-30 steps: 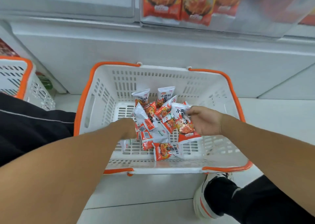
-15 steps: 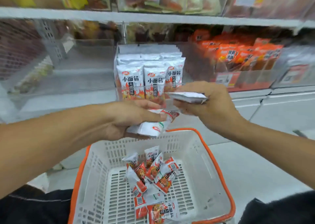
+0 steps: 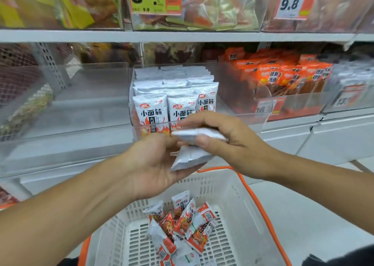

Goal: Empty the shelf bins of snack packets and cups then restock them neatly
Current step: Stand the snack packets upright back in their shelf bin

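My left hand (image 3: 153, 164) holds a white snack packet (image 3: 189, 158) in its palm and fingers, just above the basket. My right hand (image 3: 224, 142) pinches another white packet (image 3: 199, 134) by its edge, right over the left one. Both hands hover in front of a clear shelf bin (image 3: 238, 119) where white packets with black lettering and flame print (image 3: 174, 101) stand in neat rows. Below, a white basket with an orange rim (image 3: 261, 207) holds several loose packets (image 3: 182, 227).
The clear bin to the left (image 3: 66, 103) shows a bare floor. To the right a bin holds orange packets (image 3: 283, 77). The upper shelf (image 3: 182, 35) carries bagged snacks and price tags. A pale tiled floor (image 3: 315, 215) lies right of the basket.
The view rose from the basket to the shelf. Both hands lifted packets out of the basket to bin height and now hold them closer together.
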`<action>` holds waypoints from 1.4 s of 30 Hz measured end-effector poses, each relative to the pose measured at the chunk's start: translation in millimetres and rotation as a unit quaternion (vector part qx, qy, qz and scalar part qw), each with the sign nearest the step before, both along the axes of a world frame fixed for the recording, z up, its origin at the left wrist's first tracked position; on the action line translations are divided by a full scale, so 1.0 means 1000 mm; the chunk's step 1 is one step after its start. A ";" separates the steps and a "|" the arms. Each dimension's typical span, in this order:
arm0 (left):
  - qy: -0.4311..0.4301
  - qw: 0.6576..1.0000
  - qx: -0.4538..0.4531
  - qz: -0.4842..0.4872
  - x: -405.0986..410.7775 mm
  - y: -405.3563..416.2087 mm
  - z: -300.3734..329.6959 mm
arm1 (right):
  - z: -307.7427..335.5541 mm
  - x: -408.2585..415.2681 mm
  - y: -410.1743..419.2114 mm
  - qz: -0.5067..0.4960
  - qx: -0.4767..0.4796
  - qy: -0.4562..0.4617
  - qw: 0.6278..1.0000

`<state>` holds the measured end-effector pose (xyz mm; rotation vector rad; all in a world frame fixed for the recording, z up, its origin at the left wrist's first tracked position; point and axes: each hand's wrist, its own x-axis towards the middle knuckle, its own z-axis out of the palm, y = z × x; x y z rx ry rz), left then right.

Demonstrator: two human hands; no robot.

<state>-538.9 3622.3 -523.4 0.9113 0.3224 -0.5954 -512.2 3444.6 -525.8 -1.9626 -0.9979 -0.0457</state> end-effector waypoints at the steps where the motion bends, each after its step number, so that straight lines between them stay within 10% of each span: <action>1: 0.006 1.000 -0.011 -0.003 0.002 0.002 -0.001 | 0.001 -0.002 -0.002 0.023 -0.011 0.025 0.999; 7: 0.008 0.999 -0.017 -0.031 0.004 0.004 -0.002 | -0.005 0.006 -0.008 -0.018 -0.048 -0.048 0.998; 10: -0.025 0.982 0.154 -0.102 0.008 0.008 0.002 | -0.002 0.009 -0.011 -0.080 0.058 0.018 0.995; 14: -0.273 0.839 0.467 -0.055 0.015 0.016 0.001 | 0.005 0.013 -0.013 -0.128 0.210 0.216 0.945; 20: -0.410 0.808 0.406 -0.116 0.004 -0.004 -0.008 | 0.012 0.004 0.002 -0.129 0.276 0.306 0.902; 32: -0.489 0.669 0.559 -0.016 0.023 -0.012 -0.001 | 0.055 0.019 -0.017 -0.108 0.154 0.133 0.973; 38: -0.556 0.418 0.718 0.010 0.050 0.031 0.011 | 0.111 0.072 -0.041 -0.159 0.104 0.005 0.982; 42: -0.525 0.368 0.766 -0.051 0.063 0.042 0.000 | 0.096 0.100 -0.047 -0.143 0.022 0.055 0.988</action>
